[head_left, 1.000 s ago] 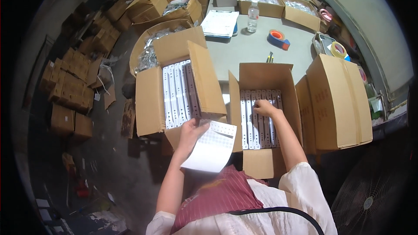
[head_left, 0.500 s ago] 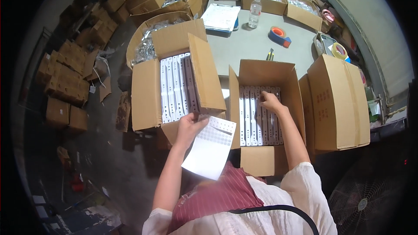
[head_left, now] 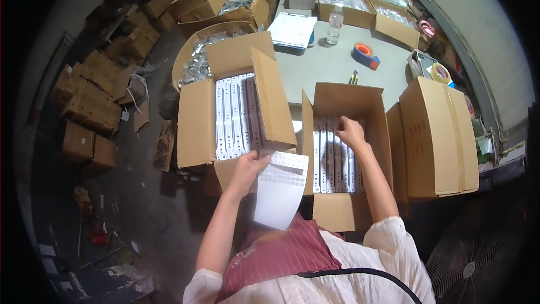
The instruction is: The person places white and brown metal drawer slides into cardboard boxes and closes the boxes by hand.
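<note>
My left hand [head_left: 246, 173] pinches a white sheet of round stickers [head_left: 279, 194] by its upper left edge, near the front of the left open carton [head_left: 195, 125]. White punched metal strips [head_left: 228, 117] stand packed upright in that carton. Over the right open carton [head_left: 341, 213], my right hand [head_left: 351, 133] reaches down with the fingertips pressed together. It is at a row of similar white perforated strips [head_left: 322, 160]. Whatever the right fingertips hold, if anything, is too small to make out.
A closed carton [head_left: 439, 135] stands close on the right. On the grey table [head_left: 315, 70] are a tape dispenser [head_left: 365, 56], a box cutter [head_left: 353, 77], a water bottle [head_left: 334, 24] and a clipboard [head_left: 292, 30]. Cartons of bagged parts [head_left: 205, 59] stand left; a fan [head_left: 468, 269] is lower right.
The view has shifted slightly, so the cartons sit lower and farther right in it. The sticker sheet hangs at a slightly different angle. My right hand stays at the strips.
</note>
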